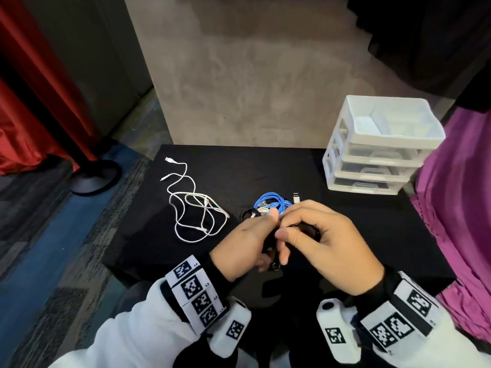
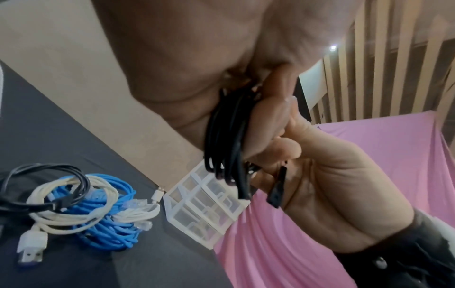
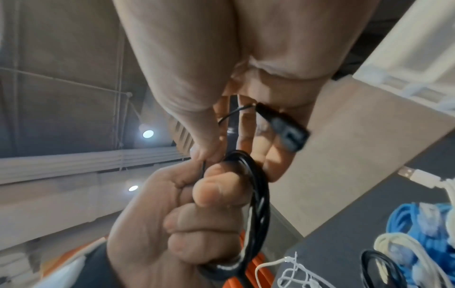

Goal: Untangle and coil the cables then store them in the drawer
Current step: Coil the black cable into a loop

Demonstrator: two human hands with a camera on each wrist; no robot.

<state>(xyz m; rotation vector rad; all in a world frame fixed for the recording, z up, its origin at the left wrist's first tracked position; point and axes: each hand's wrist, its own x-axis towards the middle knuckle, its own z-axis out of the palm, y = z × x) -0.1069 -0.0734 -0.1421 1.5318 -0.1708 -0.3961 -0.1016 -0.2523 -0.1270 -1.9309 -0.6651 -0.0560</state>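
A coiled black cable (image 3: 258, 204) hangs between both hands above the black table (image 1: 345, 235). My left hand (image 1: 249, 240) grips the coil (image 2: 229, 140) in a fist. My right hand (image 1: 316, 232) pinches the cable's free end near its black plug (image 3: 288, 132). A loose white cable (image 1: 196, 208) lies spread out on the table's left part. Just beyond my hands sits a tangle of blue, white and black cables (image 1: 268, 205), also seen in the left wrist view (image 2: 86, 210). The white drawer unit (image 1: 377, 144) stands at the table's far right, its drawers closed.
A pink cloth (image 1: 457, 208) hangs along the table's right edge. Behind the table rises a grey wall (image 1: 252, 75). A red curtain (image 1: 32, 102) and a round black stand base (image 1: 93, 176) are on the floor to the left.
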